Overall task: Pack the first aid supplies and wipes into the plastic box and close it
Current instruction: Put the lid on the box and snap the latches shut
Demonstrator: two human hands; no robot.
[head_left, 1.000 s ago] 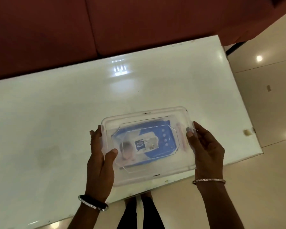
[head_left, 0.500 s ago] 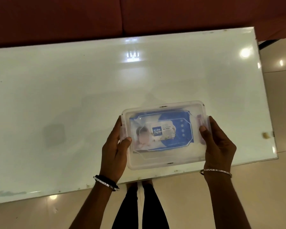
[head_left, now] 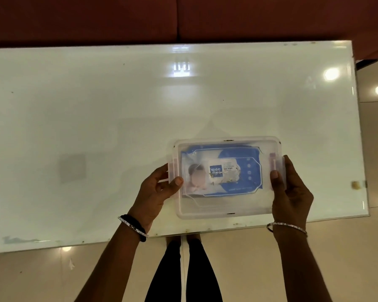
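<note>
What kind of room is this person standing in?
Probably a lounge or waiting area, though I can't be sure. A long white glossy table stands before dark red upholstered seating, and the polished tile floor reflects ceiling spotlights. Both hands hold a clear plastic box.

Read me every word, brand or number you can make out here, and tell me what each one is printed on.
"mee" with a partly legible second line: blue logo square on the wipes pack inside the closed plastic box.
"Wet Wipes": white label beside that logo.
Smaller print above and below it, and along the pack's lower edge: too blurred to read.
Nothing readable elsewhere.
</note>
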